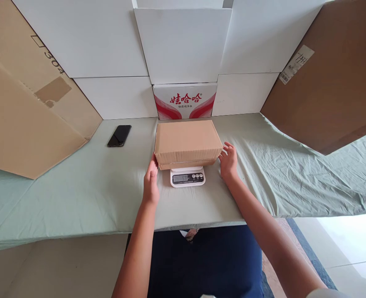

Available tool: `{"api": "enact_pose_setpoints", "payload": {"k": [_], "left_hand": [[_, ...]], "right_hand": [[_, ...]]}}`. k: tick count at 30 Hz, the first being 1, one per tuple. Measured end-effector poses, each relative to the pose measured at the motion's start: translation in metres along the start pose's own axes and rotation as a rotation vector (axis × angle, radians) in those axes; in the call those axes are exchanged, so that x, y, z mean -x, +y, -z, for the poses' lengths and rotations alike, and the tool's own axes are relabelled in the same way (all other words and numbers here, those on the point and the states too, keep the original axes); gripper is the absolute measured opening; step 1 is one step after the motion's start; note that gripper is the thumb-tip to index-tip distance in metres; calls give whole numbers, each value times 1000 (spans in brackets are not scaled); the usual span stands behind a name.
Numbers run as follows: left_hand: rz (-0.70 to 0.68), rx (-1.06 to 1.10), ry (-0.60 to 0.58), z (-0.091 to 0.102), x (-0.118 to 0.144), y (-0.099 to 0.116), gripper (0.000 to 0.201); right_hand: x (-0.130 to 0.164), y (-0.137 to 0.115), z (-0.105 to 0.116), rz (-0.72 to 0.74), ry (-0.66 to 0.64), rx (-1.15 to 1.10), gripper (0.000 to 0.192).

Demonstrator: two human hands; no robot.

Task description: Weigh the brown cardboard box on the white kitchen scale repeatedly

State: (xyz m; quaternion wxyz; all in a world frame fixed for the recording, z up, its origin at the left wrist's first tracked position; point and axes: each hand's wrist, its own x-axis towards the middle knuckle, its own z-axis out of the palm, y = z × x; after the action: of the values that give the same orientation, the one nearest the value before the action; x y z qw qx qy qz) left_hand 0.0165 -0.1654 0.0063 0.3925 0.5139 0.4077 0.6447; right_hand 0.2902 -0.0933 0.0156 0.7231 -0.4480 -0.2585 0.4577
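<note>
A closed brown cardboard box (187, 138) sits on a small white kitchen scale (187, 185), covering most of its platform. The scale's front panel shows, with a display and several round buttons; the digits are too small to read. My left hand (151, 180) is at the box's left front corner, fingers stretched along the side and thumb off the cardboard. At the right side, my right hand (228, 161) has its fingers apart, with the tips at the box's edge. Whether either hand presses on the box I cannot tell.
A black smartphone (119, 135) lies left of the box on the green cloth-covered table (77, 198). Behind stands a white and red carton (185, 101) against white panels. Large cardboard sheets flank the table at left (21, 120) and right (331, 91).
</note>
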Motion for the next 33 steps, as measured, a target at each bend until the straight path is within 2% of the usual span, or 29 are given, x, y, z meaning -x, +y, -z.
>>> {"api": "enact_pose_setpoints", "payload": {"k": [10,33], "left_hand": [[-7,10,0,0,-1,-2,82],[1,17,23,-1,-1,1,83]], "right_hand": [[-1,-3,-2,-9,-2,-27,34],[-7,0,1,-15,-10,-22,24]]}}
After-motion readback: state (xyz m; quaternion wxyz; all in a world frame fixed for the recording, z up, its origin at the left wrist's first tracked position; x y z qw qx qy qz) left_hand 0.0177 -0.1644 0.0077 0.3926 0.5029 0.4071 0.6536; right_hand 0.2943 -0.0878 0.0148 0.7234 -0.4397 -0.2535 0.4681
